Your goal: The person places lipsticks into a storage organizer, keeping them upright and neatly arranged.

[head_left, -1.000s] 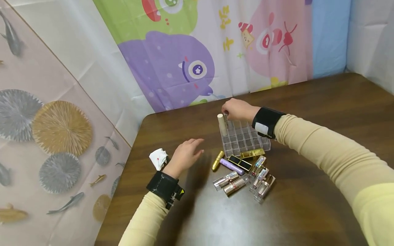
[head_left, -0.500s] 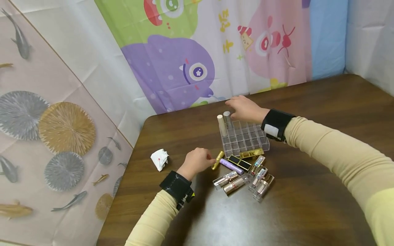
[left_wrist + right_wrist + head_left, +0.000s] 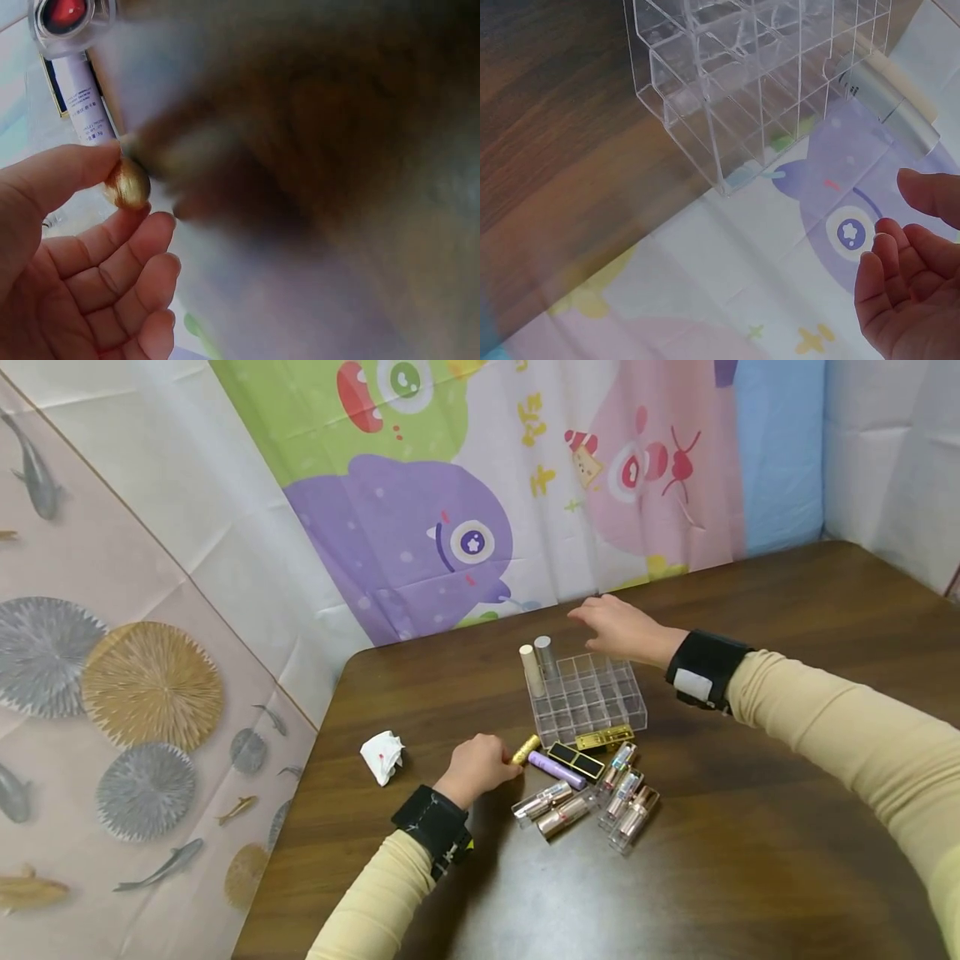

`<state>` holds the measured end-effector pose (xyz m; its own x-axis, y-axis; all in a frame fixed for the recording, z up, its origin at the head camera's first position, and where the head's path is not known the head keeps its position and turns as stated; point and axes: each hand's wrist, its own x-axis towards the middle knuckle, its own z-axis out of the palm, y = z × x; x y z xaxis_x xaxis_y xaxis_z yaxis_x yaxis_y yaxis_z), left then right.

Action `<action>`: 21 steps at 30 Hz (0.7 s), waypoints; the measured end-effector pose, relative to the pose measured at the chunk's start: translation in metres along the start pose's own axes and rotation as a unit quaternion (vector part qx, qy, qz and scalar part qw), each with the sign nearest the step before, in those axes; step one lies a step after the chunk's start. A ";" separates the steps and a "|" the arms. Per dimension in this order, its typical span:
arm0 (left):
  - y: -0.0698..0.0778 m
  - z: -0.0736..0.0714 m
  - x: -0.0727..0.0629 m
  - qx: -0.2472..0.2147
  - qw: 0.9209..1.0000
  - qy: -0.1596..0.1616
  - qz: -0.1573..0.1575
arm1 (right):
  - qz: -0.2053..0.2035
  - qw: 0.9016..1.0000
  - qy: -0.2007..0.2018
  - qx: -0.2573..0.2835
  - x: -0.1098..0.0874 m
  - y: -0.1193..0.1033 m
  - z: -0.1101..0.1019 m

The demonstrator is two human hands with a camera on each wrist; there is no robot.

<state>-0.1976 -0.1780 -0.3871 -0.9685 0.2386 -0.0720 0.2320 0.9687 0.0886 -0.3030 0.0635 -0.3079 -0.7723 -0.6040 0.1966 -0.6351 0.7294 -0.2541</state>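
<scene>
My left hand [image 3: 476, 770] pinches one end of a gold lipstick tube [image 3: 526, 750] between thumb and fingers; its rounded gold end [image 3: 129, 185] shows in the left wrist view. Beside it lies a purple lipstick tube [image 3: 557, 769]. Over the back right of a clear lipstick organizer [image 3: 588, 697], my right hand [image 3: 626, 628] hovers with relaxed fingers and holds nothing. Standing in the organizer's back left slots are a cream tube [image 3: 532, 670] and a silver tube [image 3: 546, 657], both upright. In the right wrist view the silver tube [image 3: 892, 109] is apart from the fingers.
Before the organizer lie a black-and-gold case [image 3: 575, 762], a gold box-shaped lipstick [image 3: 604, 738] and several clear-capped lipsticks [image 3: 564, 817]. A crumpled white tissue [image 3: 382, 757] rests at the left of the brown table [image 3: 712, 860]. A printed curtain [image 3: 420, 543] hangs behind.
My right hand has let go of the silver tube, left standing in its slot, and moved right. My left hand has moved right and down to the gold lipstick tube and taken hold of it.
</scene>
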 end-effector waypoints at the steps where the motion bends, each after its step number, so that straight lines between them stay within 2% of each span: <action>1: -0.001 0.000 -0.001 -0.004 1.000 0.004 0.002 | 0.000 1.000 -0.001 0.001 0.000 0.001 0.000; 5: -0.006 -0.004 -0.003 -0.011 1.000 0.027 0.007 | 0.000 1.000 -0.004 0.004 -0.002 0.004 0.002; 10: -0.012 -0.021 -0.006 -0.034 0.999 0.035 -0.005 | 0.004 1.000 -0.002 0.005 -0.007 0.009 0.001; 12: -0.013 -0.031 -0.005 -0.043 0.998 0.035 -0.013 | 0.005 1.000 -0.005 0.004 -0.009 0.012 0.000; 15: -0.013 -0.052 0.001 -0.057 0.997 0.051 -0.014 | 0.003 1.000 -0.007 0.006 -0.011 0.015 0.000; 21: 0.001 -0.099 0.026 -0.084 0.992 0.093 0.015 | 0.004 1.000 -0.004 0.019 -0.014 0.021 -0.001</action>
<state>-0.2312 -0.1780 -0.2908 -0.9649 0.2358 0.1158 0.2583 0.9321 0.2540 -0.3056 0.0878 -0.3156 -0.7771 -0.6009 0.1871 -0.6281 0.7218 -0.2905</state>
